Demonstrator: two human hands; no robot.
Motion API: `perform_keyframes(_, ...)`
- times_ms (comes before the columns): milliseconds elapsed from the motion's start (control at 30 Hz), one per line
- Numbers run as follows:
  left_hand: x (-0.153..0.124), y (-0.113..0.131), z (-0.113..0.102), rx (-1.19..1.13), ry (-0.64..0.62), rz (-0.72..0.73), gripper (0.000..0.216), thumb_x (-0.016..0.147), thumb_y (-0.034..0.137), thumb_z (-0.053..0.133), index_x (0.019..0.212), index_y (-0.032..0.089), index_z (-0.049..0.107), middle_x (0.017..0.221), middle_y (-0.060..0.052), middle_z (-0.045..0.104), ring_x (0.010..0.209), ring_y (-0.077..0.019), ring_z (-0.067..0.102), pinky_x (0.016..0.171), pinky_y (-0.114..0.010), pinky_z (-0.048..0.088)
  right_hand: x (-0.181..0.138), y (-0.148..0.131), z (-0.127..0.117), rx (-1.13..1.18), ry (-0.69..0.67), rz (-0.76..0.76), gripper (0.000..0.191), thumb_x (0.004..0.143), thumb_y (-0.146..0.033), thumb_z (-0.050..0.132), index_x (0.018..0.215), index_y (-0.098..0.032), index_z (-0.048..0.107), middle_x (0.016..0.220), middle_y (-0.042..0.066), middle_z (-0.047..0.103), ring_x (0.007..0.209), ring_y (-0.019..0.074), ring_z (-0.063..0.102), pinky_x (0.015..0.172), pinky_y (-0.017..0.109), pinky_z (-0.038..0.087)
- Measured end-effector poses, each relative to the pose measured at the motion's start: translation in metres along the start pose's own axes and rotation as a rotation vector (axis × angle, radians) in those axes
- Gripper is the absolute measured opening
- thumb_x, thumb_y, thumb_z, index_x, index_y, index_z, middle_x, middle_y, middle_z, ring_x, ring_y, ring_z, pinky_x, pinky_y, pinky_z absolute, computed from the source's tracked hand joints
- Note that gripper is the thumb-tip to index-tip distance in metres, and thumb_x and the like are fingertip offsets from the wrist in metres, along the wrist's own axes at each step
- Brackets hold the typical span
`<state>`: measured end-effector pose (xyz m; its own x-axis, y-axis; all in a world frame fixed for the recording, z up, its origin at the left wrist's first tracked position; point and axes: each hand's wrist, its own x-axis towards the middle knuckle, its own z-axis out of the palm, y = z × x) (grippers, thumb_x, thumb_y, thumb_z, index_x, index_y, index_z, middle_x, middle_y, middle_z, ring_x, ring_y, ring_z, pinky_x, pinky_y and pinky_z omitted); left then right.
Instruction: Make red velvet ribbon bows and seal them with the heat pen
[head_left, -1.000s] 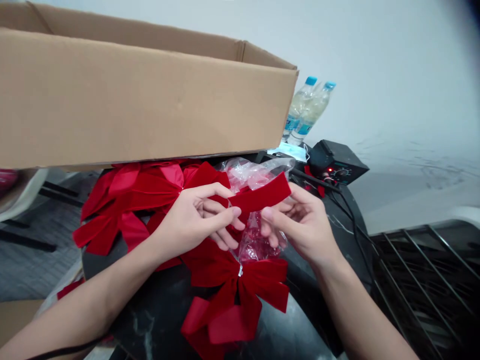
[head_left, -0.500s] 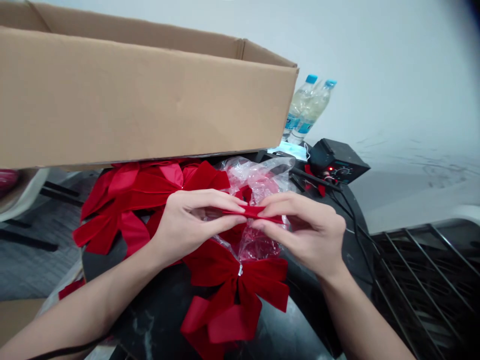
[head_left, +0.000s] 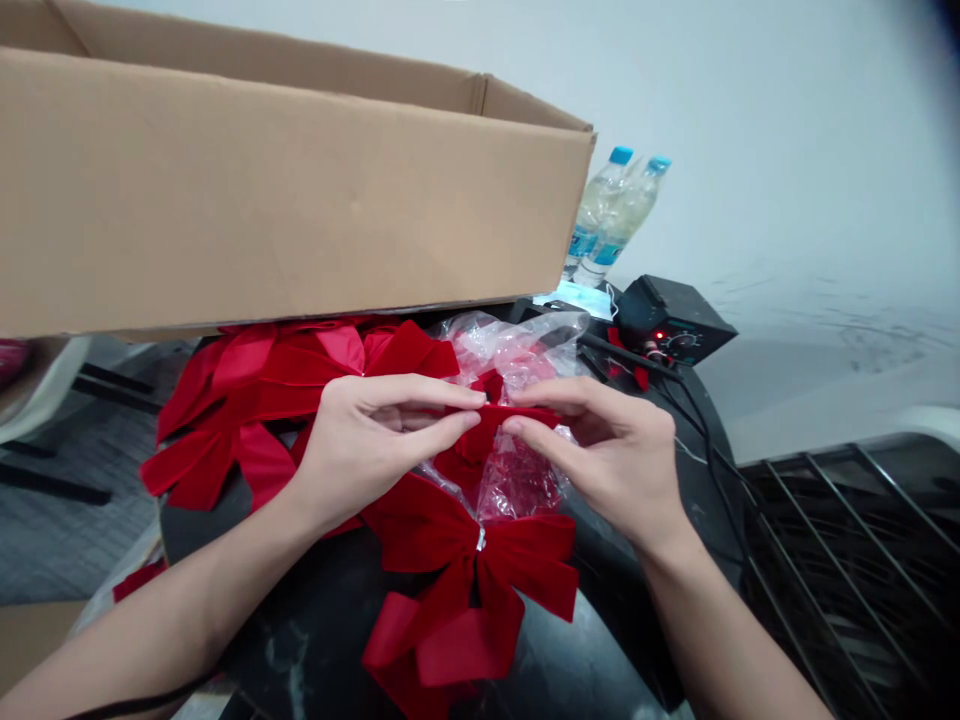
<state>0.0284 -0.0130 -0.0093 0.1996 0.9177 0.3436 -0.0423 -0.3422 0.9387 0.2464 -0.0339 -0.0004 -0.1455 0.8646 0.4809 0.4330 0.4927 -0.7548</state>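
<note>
A strip of red velvet ribbon point(head_left: 496, 411) is pinched between my two hands above the table. My left hand point(head_left: 386, 440) grips its left end between thumb and fingertips. My right hand point(head_left: 611, 445) pinches it farther right, and part of the strip runs behind those fingers. Just below lies a finished-looking red velvet bow point(head_left: 472, 565) with a silvery tie at its middle. Under and behind the hands is a clear plastic bag point(head_left: 517, 480) with red material in it. More red bows point(head_left: 300, 375) are heaped to the left, partly covered by my left hand.
A large open cardboard box point(head_left: 300, 200) stands at the back of the dark round table point(head_left: 300, 650). Two bottles point(head_left: 607, 220), a blue face mask point(head_left: 581, 297) and a black control box point(head_left: 671, 320) with cables are at the back right. A metal rack point(head_left: 847, 550) stands right.
Both hands have risen slightly and shifted a little left with the ribbon. The fingertips have changed their pinch, and the strip now sits flatter between them.
</note>
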Motion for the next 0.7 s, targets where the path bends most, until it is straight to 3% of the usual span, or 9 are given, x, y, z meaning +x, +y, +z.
perform_keyframes(200, -0.001, 0.0, -0.001, -0.016, -0.068, -0.032, 0.022, 0.081, 0.011, 0.082, 0.097, 0.024, 0.084, 0.099, 0.001, 0.084, 0.09, -0.0148, 0.079, 0.088, -0.02, 0.065, 0.004, -0.002, -0.006, -0.009, -0.13, 0.066, 0.024, 0.09, -0.026, 0.078, 0.114, -0.027, 0.076, 0.109, -0.001, 0.079, 0.095, 0.0152, 0.073, 0.079, 0.027, 0.057)
perform_keyframes(367, -0.002, -0.002, 0.0, 0.0, -0.111, -0.077, 0.023, 0.082, 0.015, 0.082, 0.103, 0.026, 0.082, 0.104, 0.002, 0.083, 0.094, -0.0143, 0.079, 0.09, -0.02, 0.064, 0.01, -0.002, -0.011, -0.155, -0.307, 0.031, 0.021, 0.097, -0.026, 0.068, 0.117, -0.025, 0.076, 0.091, 0.0, 0.071, 0.076, 0.0125, 0.064, 0.07, 0.027, 0.05)
perform_keyframes(500, -0.001, 0.005, 0.002, 0.069, -0.175, -0.135, 0.024, 0.087, 0.021, 0.079, 0.11, 0.025, 0.079, 0.109, 0.001, 0.082, 0.097, -0.0143, 0.079, 0.091, -0.02, 0.063, 0.01, -0.011, -0.018, -0.337, -0.354, -0.055, 0.017, 0.1, -0.018, 0.061, 0.108, -0.021, 0.075, 0.089, 0.002, 0.064, 0.078, 0.013, 0.061, 0.073, 0.027, 0.048)
perform_keyframes(567, -0.003, 0.012, 0.001, 0.156, -0.284, -0.173, 0.034, 0.088, 0.027, 0.078, 0.121, 0.023, 0.074, 0.108, -0.002, 0.081, 0.094, -0.0162, 0.078, 0.086, -0.024, 0.064, -0.001, -0.023, -0.026, -0.41, -0.304, -0.057, 0.014, 0.099, -0.017, 0.061, 0.103, -0.02, 0.073, 0.09, 0.002, 0.064, 0.079, 0.0137, 0.061, 0.073, 0.027, 0.048)
perform_keyframes(633, -0.01, 0.017, -0.001, 0.346, -0.505, -0.142, 0.045, 0.085, 0.032, 0.081, 0.127, 0.021, 0.07, 0.108, -0.005, 0.079, 0.095, -0.0213, 0.077, 0.086, -0.032, 0.063, -0.024, -0.038, -0.035, -0.405, -0.264, 0.011, 0.011, 0.1, -0.018, 0.06, 0.101, -0.021, 0.071, 0.091, 0.002, 0.064, 0.081, 0.0138, 0.063, 0.074, 0.026, 0.049)
perform_keyframes(700, -0.02, 0.019, 0.0, 0.612, -0.759, -0.034, 0.041, 0.084, 0.029, 0.082, 0.121, 0.016, 0.071, 0.107, -0.01, 0.076, 0.101, -0.0284, 0.072, 0.09, -0.043, 0.059, -0.057, -0.052, -0.039, -0.317, -0.292, 0.145, 0.012, 0.102, -0.021, 0.058, 0.1, -0.025, 0.069, 0.094, 0.001, 0.066, 0.085, 0.0135, 0.065, 0.075, 0.024, 0.051)
